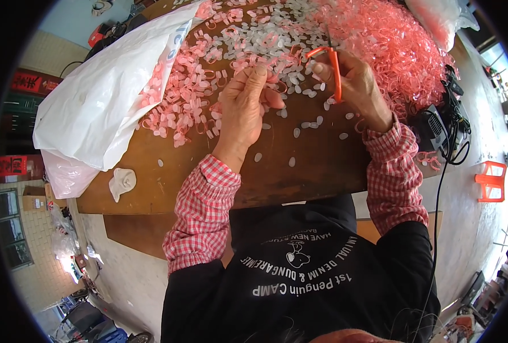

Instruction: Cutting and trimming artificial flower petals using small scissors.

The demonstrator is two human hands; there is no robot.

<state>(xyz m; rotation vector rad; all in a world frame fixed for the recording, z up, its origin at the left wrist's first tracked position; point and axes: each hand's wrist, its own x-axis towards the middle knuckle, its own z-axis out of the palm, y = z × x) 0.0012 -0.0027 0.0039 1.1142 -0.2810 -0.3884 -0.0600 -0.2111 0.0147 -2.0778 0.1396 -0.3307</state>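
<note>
My left hand is raised over the brown table, its thumb and fingertips pinched on a small pink plastic piece with a thin loop; the fingers partly hide it. To the right, my right hand grips scissors with orange handles. Their dark blades point away from me, toward the pile. Small pink looped pieces lie scattered left of my left hand. Beyond and between the hands are many small whitish oval bits. A large heap of pink looped pieces rises behind my right hand.
A big white plastic bag lies on the table's left side, its mouth toward the pink pieces. Near the front left edge is a crumpled off-white thing. A black device with cables sits at the right edge. An orange stool stands beyond.
</note>
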